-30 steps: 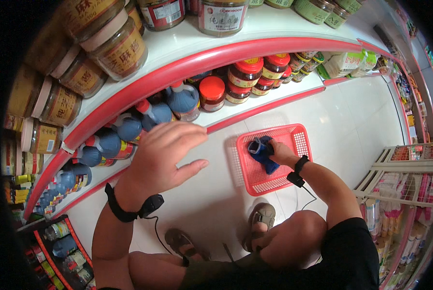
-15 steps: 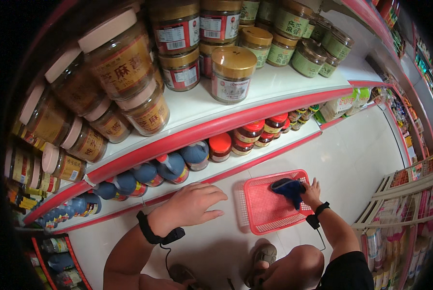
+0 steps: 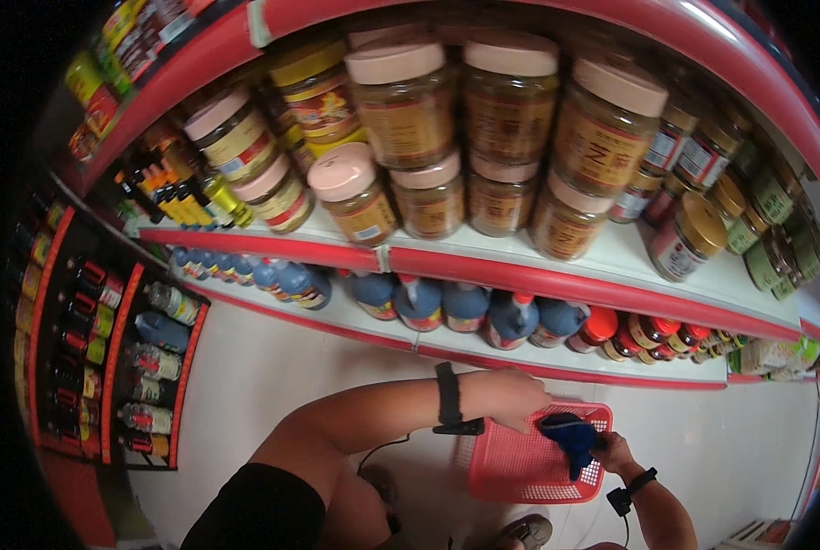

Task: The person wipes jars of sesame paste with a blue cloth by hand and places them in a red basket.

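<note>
A pink-red plastic basket with perforated walls stands on the floor. Inside its right half lies a dark blue cloth item, bunched up, its exact kind unclear. My right hand is at the basket's right rim with its fingers closed on the edge of this cloth. Over the basket's far left corner reaches my left hand, its back turned up and its fingers loosely bent, apart from the thumb. Nothing shows in that hand, and it is apart from the cloth.
A red-edged white shelf runs across, bearing several pink-lidded jars and a gold-lidded jar. Below stand dark blue-capped jugs and red-lidded jars. On the left is a bottle rack. My shoe is near the basket.
The view has swung left, bringing the bottle rack in. My left hand has moved right to the basket's far left corner. My right hand remains on the blue cloth.
</note>
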Demonstrator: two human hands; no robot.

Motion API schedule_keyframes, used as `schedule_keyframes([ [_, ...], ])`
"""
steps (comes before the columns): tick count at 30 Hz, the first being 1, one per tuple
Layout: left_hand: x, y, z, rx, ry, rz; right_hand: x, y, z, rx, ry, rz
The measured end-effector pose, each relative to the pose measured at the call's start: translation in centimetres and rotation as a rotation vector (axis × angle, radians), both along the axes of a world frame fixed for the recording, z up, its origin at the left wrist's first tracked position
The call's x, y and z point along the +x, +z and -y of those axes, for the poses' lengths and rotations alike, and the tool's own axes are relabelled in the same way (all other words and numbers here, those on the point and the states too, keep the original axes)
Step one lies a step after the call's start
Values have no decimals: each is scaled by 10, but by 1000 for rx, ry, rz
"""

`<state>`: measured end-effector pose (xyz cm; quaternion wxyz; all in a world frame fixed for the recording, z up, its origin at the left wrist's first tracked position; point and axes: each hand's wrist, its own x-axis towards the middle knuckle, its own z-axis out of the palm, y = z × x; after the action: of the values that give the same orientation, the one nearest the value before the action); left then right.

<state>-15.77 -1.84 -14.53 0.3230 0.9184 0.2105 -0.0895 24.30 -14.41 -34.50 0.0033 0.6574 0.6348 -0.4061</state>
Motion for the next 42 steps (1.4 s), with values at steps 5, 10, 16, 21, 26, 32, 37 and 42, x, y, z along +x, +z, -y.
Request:
schedule_keyframes([
  [5,-4,8,5,-29,34,-49,-26,4,-25,-12,237,-33],
  [10,-7,15,3,-44,45,-55,-29,-5,-34,260,557,148],
  [16,-14,20,6,-27,67,-59,-30,19,-31,439,491,166],
  [21,-15,12,7,-32,45,-32,-49,82,-30,117,62,-390],
  [26,-13,25,11,-118,84,1,-73,126,-29,-187,-196,-658],
  [32,-12,1,7,-309,75,372,-127,200,-34,-262,-332,-1153],
  [37,-10,12,1,-397,231,617,-139,223,-46,-62,-242,-1123],
  [42,-5,17,10,-366,350,575,-143,214,-37,129,-181,-1022],
])
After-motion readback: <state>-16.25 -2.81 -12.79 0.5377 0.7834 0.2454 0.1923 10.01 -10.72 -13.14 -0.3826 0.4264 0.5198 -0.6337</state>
